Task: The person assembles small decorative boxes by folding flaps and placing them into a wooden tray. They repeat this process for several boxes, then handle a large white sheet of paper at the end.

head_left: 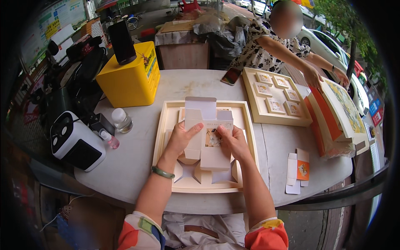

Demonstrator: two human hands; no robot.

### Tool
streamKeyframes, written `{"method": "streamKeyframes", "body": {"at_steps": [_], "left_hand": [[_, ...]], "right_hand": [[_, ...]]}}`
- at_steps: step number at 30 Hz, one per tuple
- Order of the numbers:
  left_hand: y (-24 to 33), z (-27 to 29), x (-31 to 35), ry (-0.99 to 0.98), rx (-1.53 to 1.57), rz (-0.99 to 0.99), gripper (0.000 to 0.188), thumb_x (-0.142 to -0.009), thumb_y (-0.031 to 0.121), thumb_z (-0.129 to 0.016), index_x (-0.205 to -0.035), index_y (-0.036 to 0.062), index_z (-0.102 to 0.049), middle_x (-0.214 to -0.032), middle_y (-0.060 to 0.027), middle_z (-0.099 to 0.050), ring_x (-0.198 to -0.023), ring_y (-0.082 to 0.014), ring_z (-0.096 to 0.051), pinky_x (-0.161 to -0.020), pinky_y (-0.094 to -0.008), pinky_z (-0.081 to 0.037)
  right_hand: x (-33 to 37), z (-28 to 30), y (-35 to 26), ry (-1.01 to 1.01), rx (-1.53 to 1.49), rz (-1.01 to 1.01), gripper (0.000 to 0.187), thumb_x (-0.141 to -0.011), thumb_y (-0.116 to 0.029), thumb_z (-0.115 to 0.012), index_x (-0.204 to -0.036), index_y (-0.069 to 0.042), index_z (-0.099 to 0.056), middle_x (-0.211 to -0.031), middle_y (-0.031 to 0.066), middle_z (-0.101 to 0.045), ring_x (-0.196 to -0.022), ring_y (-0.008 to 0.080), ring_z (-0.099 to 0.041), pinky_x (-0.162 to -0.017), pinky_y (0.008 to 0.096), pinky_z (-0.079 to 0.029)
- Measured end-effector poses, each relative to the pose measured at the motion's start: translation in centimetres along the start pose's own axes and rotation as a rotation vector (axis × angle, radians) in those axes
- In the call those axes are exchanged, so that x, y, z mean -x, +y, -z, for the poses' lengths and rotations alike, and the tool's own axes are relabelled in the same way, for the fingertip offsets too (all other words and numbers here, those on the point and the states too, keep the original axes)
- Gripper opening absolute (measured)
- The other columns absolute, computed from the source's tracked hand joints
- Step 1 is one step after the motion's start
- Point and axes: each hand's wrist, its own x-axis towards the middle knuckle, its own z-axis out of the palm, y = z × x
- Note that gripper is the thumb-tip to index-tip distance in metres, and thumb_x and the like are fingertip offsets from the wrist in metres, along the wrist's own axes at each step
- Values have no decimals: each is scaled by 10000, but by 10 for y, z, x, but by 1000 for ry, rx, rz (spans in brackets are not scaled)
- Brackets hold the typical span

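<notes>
— While the left hand (180,139) grips the small white carton (207,132) by its left side, what's the right hand (233,141) doing?

— Pinching the carton's right edge, fingers closed on it, above the cream tray (163,137) on the tabletop (137,166).

— And farther off?

— A yellow box (130,79) at the left, a second tray (255,104) with small inserts, and another person's hands (312,77) on a stack of lids.

Both hands (206,139) fold white carton (206,125)
</notes>
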Motion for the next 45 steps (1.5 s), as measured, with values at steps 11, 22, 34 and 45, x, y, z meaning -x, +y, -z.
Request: {"method": "streamKeyframes", "body": {"at_steps": [11, 22, 34, 45], "left_hand": [[-26, 4, -13, -11, -243, -265, 698, -827, 289, -741, -1310, -57, -375, -1139, -115, -585, -991, -127, -578, -840, -280, -494], [-4, -4, -2, -34, -140, -98, 697, -838, 180, -667, -1422, 25, -319, -1184, -113, -568, -1046, -148, -564, -867, -283, -479], [1, 2, 0, -159, -148, -99, 416, -863, 175, -676, -1208, 64, -472, -1035, -41, -592, -944, -89, -567, -802, -244, -486], [-12, 6, -5, -122, -128, -77, 343, -911, 206, -636, -1172, 34, -493, -998, -51, -601, -865, -76, -580, -764, -214, -488]], "right_hand": [[-2, -1, 6, 48, 112, 59, 416, -989, -351, -482, -1166, 24, -521, -1030, 85, -624, -928, 125, -561, -817, 276, -463], [-1, -2, -3, 32, 129, 184, 565, -970, -236, -489, -1479, -142, -261, -1156, 108, -544, -1033, 164, -551, -925, 314, -424], [4, -5, -10, -2, 37, 164, 272, -941, -177, -548, -1178, -64, -475, -960, 54, -590, -802, 73, -544, -744, 236, -451], [4, -9, -6, 6, -76, 125, 209, -976, -242, -529, -1061, -56, -487, -796, 10, -595, -721, 31, -489, -659, 187, -410]]}}
